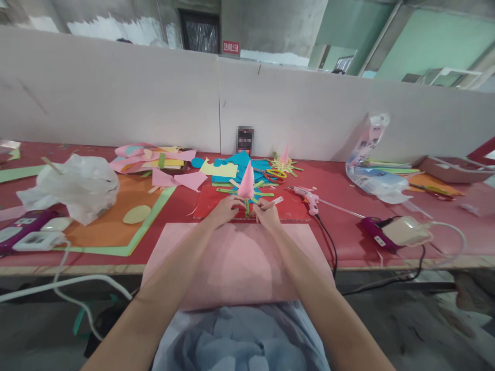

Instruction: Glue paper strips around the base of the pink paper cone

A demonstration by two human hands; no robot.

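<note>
A pink paper cone (246,181) stands upright at the middle of a flat blue paper piece with green strips (267,194) spreading outward like rays. It rests on a red sheet (297,208). My left hand (228,210) is at the near left of the cone, fingers curved with a gap between thumb and fingers. In my right hand (267,213) is a slim pale pen (277,200), tilted up to the right, its tip hidden by my fingers. That hand is close to the strip (247,207) pointing toward me; whether it touches the strip I cannot tell.
A similar paper piece with a cone (285,154) stands behind, near scissors (273,175) and blue paper (232,167). To the right are a pink glue gun (309,200) with a black cable and a power strip (377,234). Crumpled plastic (77,185) lies left. Pink sheet (240,263) overhangs the front edge.
</note>
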